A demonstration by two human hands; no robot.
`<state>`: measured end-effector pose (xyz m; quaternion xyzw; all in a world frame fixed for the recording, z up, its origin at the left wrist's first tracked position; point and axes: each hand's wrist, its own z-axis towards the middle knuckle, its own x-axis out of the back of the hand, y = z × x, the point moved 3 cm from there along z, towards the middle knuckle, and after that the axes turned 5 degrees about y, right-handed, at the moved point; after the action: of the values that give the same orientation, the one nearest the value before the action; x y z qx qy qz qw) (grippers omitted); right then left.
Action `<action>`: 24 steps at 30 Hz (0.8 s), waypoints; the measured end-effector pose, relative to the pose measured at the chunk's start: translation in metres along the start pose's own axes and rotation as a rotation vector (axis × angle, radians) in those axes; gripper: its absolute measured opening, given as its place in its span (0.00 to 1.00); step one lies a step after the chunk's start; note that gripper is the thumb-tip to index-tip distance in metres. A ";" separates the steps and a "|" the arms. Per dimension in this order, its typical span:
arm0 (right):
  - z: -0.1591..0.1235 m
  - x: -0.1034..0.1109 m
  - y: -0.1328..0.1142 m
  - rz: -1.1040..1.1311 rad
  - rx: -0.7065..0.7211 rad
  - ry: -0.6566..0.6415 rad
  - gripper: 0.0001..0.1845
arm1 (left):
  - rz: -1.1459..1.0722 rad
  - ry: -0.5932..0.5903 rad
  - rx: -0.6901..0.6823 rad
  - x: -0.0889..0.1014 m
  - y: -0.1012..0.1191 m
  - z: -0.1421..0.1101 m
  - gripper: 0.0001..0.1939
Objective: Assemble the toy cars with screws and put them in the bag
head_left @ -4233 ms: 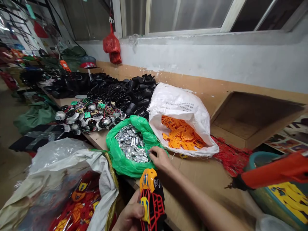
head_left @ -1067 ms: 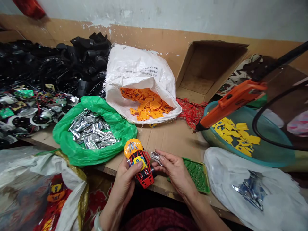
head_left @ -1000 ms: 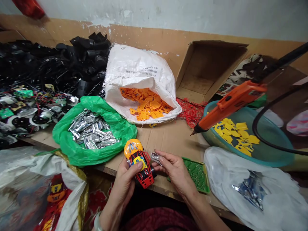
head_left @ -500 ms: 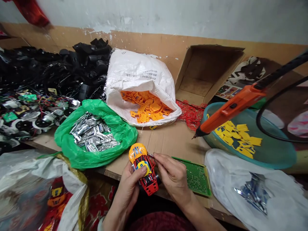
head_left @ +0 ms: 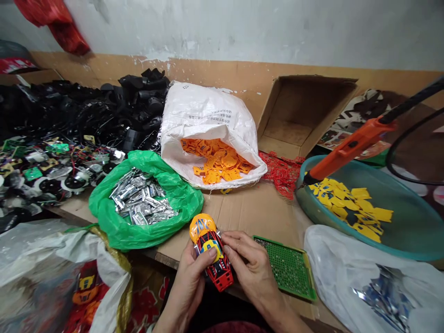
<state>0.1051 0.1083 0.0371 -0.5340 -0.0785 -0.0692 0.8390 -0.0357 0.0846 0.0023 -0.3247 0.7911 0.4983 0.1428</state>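
Both my hands are at the front edge of the bench. My left hand (head_left: 192,280) grips a toy car body (head_left: 211,252) with a yellow-orange nose and a red lattice shell. My right hand (head_left: 248,263) presses its fingertips against the car's right side. The small silver piece it held earlier does not show and may be hidden under those fingers. Just left of the car lies a green plastic bag (head_left: 120,226) full of silver foil-like parts (head_left: 143,199). A green perforated board (head_left: 287,268) lies to the right of my right hand.
Behind stands a white sack (head_left: 204,111) of orange pieces. To the right are a teal basin (head_left: 398,222) of yellow pieces, an orange corded power tool (head_left: 350,148) and a white bag (head_left: 367,282). Black parts (head_left: 104,106) and wheeled assemblies (head_left: 58,173) crowd the left.
My right hand has moved from beside the car onto its right side, and the silver piece has gone from view. The view has tilted slightly, shifting the bench lower in the frame.
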 end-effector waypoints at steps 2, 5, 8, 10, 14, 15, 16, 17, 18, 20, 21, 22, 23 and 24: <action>0.000 -0.002 0.000 0.024 -0.036 0.028 0.17 | 0.008 -0.024 0.002 0.000 0.000 0.000 0.26; -0.002 -0.005 0.005 0.073 -0.085 0.053 0.17 | 0.016 -0.036 -0.025 0.001 0.003 0.000 0.26; -0.006 -0.007 0.008 0.113 -0.105 0.063 0.17 | 0.018 -0.040 -0.058 0.001 0.006 0.000 0.25; -0.009 -0.008 0.008 0.115 -0.112 0.065 0.17 | 0.020 -0.039 -0.071 0.002 0.007 0.001 0.25; -0.017 -0.011 0.008 0.135 -0.161 0.063 0.18 | 0.025 -0.047 -0.068 0.007 0.008 0.003 0.24; -0.019 -0.012 0.008 0.150 -0.192 0.060 0.18 | 0.019 -0.056 -0.058 0.008 0.008 0.002 0.24; -0.020 -0.012 0.009 0.165 -0.225 0.058 0.18 | 0.014 -0.067 -0.043 0.009 0.008 0.002 0.24; -0.021 -0.013 0.010 0.176 -0.255 0.057 0.18 | 0.011 -0.077 -0.029 0.010 0.008 0.001 0.25; -0.022 -0.013 0.011 0.182 -0.275 0.058 0.17 | 0.008 -0.087 -0.022 0.010 0.008 -0.001 0.26; -0.022 -0.013 0.012 0.178 -0.287 0.068 0.16 | 0.009 -0.095 -0.037 0.009 0.010 -0.004 0.29; -0.022 -0.013 0.012 0.172 -0.279 0.078 0.16 | 0.011 -0.096 -0.052 0.009 0.011 -0.005 0.31; -0.022 -0.013 0.012 0.166 -0.264 0.091 0.17 | 0.014 -0.097 -0.066 0.008 0.012 -0.006 0.33; -0.021 -0.013 0.012 0.159 -0.245 0.107 0.17 | 0.019 -0.100 -0.076 0.007 0.013 -0.006 0.34; -0.020 -0.013 0.011 0.151 -0.223 0.124 0.18 | 0.025 -0.104 -0.080 0.007 0.014 -0.007 0.34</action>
<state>0.0961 0.0948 0.0161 -0.6231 0.0220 -0.0472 0.7804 -0.0497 0.0804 0.0113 -0.2936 0.7661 0.5476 0.1644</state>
